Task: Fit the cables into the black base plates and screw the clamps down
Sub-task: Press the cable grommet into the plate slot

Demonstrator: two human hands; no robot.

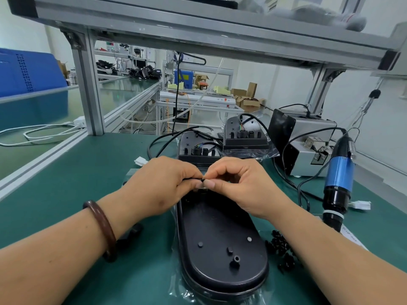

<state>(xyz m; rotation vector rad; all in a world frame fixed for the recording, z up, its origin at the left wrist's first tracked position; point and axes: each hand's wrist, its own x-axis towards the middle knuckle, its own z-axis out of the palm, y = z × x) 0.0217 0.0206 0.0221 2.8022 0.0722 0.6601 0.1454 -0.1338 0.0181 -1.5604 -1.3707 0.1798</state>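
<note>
Black base plate (220, 234) flat on green desk (88, 172), head view. Left hand (158, 186) and right hand (240, 183) meeting over its far end, fingers (209, 183) pinching thin black cable (193, 178). Likely cable-fitting step, clamp not yet screwed. Next: seating cable, then screws (279, 245) and blue screwdriver (339, 172).

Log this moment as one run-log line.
phase: cable fitting | left hand: pinches cable | right hand: pinches cable | site: far end of base plate | screwdriver: unheld, right of plate | small black parts: loose pile
</note>
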